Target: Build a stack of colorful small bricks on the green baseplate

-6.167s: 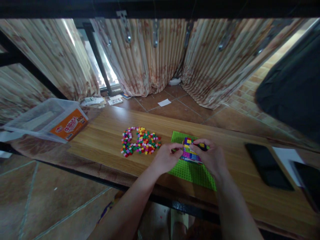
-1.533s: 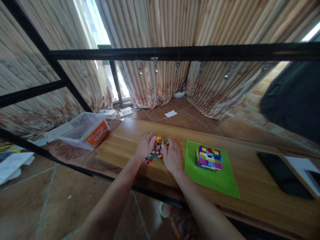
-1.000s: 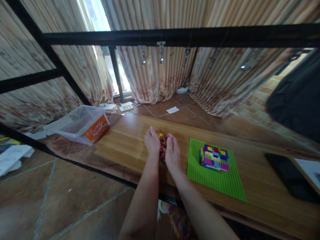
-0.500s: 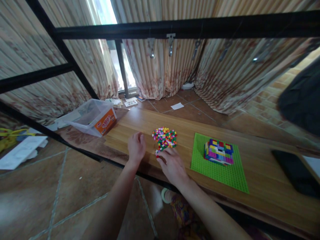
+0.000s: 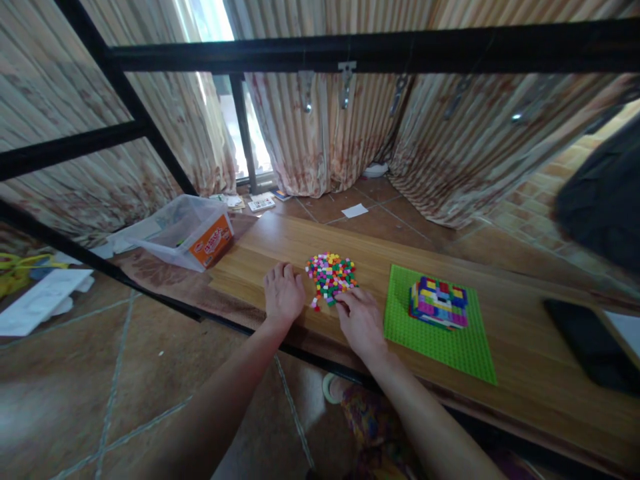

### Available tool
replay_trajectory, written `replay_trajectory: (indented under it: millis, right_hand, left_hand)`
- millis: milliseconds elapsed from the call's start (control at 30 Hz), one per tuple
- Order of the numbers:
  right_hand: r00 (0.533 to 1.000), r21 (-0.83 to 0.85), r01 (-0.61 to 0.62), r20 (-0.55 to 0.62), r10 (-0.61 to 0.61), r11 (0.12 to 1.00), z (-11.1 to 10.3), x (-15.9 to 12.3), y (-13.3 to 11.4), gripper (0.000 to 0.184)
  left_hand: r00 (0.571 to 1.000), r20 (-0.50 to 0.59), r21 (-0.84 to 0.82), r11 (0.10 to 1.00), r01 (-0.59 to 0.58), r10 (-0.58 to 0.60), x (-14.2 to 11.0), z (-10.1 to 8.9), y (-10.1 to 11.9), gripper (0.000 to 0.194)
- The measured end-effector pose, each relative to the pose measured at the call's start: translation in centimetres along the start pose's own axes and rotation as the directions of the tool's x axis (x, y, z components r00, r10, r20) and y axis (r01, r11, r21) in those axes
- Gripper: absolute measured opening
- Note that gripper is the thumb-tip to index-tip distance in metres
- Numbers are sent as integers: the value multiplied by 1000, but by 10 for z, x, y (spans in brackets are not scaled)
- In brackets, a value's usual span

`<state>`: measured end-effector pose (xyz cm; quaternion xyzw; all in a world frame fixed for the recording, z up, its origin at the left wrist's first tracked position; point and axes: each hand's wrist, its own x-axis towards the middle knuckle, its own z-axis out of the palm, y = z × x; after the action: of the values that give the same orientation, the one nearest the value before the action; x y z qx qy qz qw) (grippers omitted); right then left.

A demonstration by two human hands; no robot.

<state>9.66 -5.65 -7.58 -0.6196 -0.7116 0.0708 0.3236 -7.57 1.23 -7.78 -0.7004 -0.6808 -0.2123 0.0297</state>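
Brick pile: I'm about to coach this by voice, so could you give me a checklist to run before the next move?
1. Pile between the hands: ok; left hand on its left, right hand at its near right edge.
2. Pile gathered tightly: not ok; a few stray bricks lie at its near left.
3. Hands free of bricks: cannot tell; their undersides are hidden.
4. Block on the baseplate: ok.
5. Block pressed down firmly: cannot tell from this view.
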Motion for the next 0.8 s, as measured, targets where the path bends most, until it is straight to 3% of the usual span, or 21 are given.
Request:
replay_trajectory:
  millis: [233, 633, 800]
  right_hand:
    - [997, 48, -36, -66, 39, 998, 2, -9, 8, 19]
    - [1000, -52, 9, -14, -9, 999, 10, -4, -9, 12]
    - [998, 39, -3, -69, 6, 999, 4, -3, -9, 17]
  left_hand:
    - [1000, 3, 40, 999, 6, -6, -1, 1, 2, 32]
    - [998, 55, 40, 999, 23, -25, 0, -5, 7, 32]
    - [998, 60, 40, 999, 25, -27, 0, -4, 7, 32]
